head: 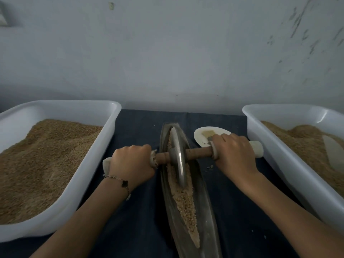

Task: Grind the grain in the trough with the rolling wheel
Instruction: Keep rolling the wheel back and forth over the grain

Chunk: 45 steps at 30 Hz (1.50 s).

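- Wheel [177, 157] stands upright in trough [208, 229], apparently on grain [183, 200].
- Left hand [133, 162] and right hand [235, 154]: fingers curled round axle [198, 152] ends.

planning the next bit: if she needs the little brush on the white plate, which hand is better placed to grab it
Right. The right hand grips the axle end just in front of the white plate holding the brush. The left hand grips the other end, across the wheel and trough, so it would likely have to cross both.

Bare cloth lanes [137, 211] beside trough [206, 229], hemmed by left tub [104, 146], right tub [264, 146], plate [200, 135].
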### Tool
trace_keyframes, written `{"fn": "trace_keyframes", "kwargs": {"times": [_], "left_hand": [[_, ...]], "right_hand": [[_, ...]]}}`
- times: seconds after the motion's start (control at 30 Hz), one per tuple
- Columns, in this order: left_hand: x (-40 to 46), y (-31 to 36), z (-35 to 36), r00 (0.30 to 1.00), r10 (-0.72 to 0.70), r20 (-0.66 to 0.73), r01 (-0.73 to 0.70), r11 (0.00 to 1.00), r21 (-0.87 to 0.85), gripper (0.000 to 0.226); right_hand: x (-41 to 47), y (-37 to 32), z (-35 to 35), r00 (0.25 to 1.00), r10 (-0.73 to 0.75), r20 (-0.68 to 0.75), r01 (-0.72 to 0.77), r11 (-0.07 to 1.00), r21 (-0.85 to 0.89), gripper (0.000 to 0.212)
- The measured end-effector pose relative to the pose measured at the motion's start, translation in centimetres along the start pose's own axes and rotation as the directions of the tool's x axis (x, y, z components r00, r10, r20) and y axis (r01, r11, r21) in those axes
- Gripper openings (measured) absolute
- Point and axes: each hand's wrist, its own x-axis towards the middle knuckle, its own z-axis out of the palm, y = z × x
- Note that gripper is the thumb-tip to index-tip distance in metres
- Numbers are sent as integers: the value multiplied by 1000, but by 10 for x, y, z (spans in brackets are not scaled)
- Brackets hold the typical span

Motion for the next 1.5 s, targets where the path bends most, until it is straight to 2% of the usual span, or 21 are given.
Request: {"fn": "trace_keyframes", "kwargs": {"times": [0.17,0.33,0.4,0.47,0.63,0.8,0.9,0.97,1.03,1.13,1.27,1.33,1.43,1.5], "left_hand": [[-41,4,-15,995,72,73,-71,997,-11,23],[-86,13,-29,996,79,-49,-78,996,37,32],[-92,13,-32,984,149,-99,-147,989,24,44],[-89,12,-39,975,186,-123,-189,982,-15,51],[-55,7,-13,993,92,-77,-88,995,54,23],[-4,1,-5,996,74,-46,-73,997,17,22],[19,-2,-4,997,63,-55,-61,998,36,23],[28,-3,-2,998,44,-33,-43,999,13,23],[32,-4,-1,1000,25,2,-25,999,-21,22],[22,-7,-1,997,7,72,-1,997,-81,20],[-8,-3,-9,997,19,79,-13,997,-79,20],[-27,3,-17,998,27,64,-26,999,-24,21],[-58,13,-28,997,52,49,-55,997,55,21],[-73,19,-36,997,61,57,-64,997,53,21]], "right_hand": [[-37,3,-28,989,-95,-116,101,994,50,28],[-63,4,-54,986,-110,-124,118,991,61,30],[-66,4,-60,987,-113,-117,122,990,73,30],[-66,3,-59,990,-102,-102,110,991,74,31],[-48,4,-32,998,-54,-31,56,996,72,34],[-11,5,2,996,23,89,-26,999,31,25],[9,9,13,977,57,206,-57,998,-6,10],[17,8,14,982,56,182,-61,998,21,5],[22,6,14,988,52,148,-54,998,12,9],[20,3,5,986,25,164,-22,1000,-19,5],[-2,2,-13,975,-12,224,21,999,-38,25],[-17,1,-27,976,-1,217,-1,1000,9,26],[-40,-1,-45,957,19,291,-28,999,28,25],[-51,-1,-58,960,-1,281,-16,998,56,39]]}}
